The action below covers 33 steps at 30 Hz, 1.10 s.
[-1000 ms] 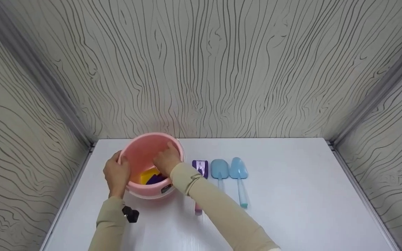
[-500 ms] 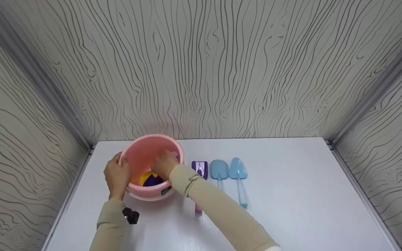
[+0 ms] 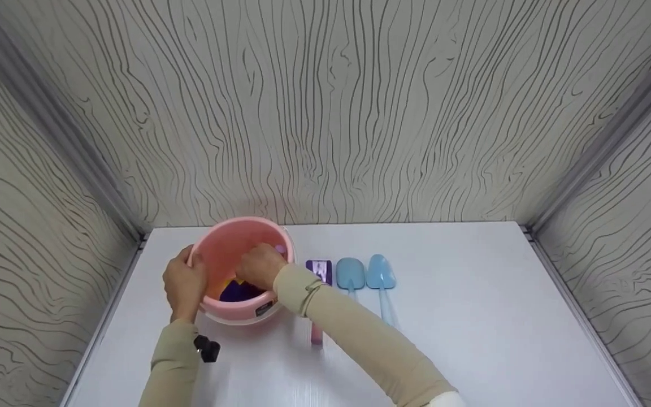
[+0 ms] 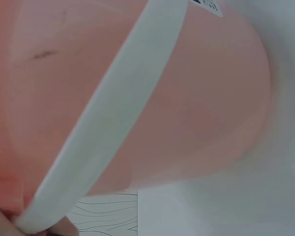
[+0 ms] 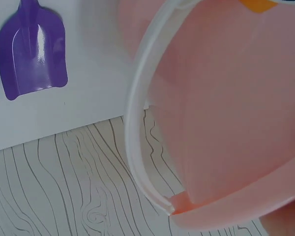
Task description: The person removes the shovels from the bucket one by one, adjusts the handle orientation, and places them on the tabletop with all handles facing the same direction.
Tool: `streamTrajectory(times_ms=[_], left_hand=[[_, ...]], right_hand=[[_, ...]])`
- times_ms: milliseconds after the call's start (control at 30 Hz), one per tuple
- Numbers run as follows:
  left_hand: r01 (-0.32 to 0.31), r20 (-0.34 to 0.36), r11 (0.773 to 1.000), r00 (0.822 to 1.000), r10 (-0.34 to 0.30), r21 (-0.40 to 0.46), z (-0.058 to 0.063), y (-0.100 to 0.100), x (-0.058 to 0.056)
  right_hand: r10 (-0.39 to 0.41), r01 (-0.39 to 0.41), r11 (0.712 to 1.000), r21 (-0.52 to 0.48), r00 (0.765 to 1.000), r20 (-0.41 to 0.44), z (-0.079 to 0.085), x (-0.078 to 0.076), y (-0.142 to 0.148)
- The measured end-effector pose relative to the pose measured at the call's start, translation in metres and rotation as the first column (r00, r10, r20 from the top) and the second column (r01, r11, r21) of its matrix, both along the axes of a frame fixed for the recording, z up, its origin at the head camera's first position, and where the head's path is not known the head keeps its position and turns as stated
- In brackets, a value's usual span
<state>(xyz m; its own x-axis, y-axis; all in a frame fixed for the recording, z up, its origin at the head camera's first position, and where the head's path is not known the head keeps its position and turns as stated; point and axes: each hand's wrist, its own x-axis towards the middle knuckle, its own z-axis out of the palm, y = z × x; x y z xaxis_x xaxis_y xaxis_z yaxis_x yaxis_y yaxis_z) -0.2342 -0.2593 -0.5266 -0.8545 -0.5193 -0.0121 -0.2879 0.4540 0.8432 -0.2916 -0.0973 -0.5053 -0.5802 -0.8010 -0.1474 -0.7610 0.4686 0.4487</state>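
Note:
A pink bucket [image 3: 235,308] stands tilted toward me at the left of the table. My left hand [image 3: 185,282] grips its left rim, thumb over the inner side. The white bail handle [image 4: 113,103] crosses the bucket's outer wall in the left wrist view. My right hand [image 3: 260,265] reaches inside, fingers curled and mostly hidden. A dark purple toy piece [image 3: 239,291] shows on one side of that hand and a lilac end [image 3: 280,249] on the other, in line like one tool held by its middle. Beneath the purple piece peeks a yellow piece [image 3: 227,282].
To the bucket's right lie a purple toy shovel [image 5: 32,54] with a pink handle [image 3: 317,334] and two light-blue shovels, one square-ended [image 3: 350,273], one pointed [image 3: 381,272]. My right forearm [image 3: 359,333] passes over their handles. A wood-patterned wall [image 3: 325,113] rises behind the white table [image 3: 461,294].
My right hand has shifted slightly left and its fingers have drawn in. The purple piece now covers more of the yellow one, and the lilac end has come into view. The left hand keeps the rim.

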Motion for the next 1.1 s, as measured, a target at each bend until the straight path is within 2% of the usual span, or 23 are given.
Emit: streamTrajectory(times_ms=[200,433,733,800,933,1100], left_hand=[[-0.011,0.013,0.998,1.0,0.012,-0.069,-0.002,-0.003,-0.002],[-0.004,0.024,0.997,1.0,0.006,-0.083,-0.002,-0.003,-0.002],[0.005,0.035,0.996,0.999,-0.001,-0.093,0.0,-0.004,0.0],[0.008,0.043,0.996,0.999,-0.004,-0.093,0.0,-0.004,0.0],[0.01,0.056,0.997,0.998,-0.005,-0.077,0.0,-0.004,0.0],[0.009,0.062,0.998,0.998,-0.006,-0.056,0.002,-0.002,-0.002]], right_hand=[[0.026,-0.02,0.998,-0.065,0.995,0.099,0.011,-0.002,0.008],[-0.007,0.062,0.979,-0.193,0.962,0.272,0.026,-0.007,0.023],[-0.022,0.119,0.954,-0.276,0.943,0.333,0.036,-0.009,0.041],[-0.028,0.144,0.942,-0.302,0.933,0.358,0.036,-0.01,0.044],[-0.024,0.201,0.902,-0.381,0.906,0.422,0.038,-0.01,0.053],[0.024,0.218,0.86,-0.461,0.886,0.463,0.045,-0.012,0.069]])
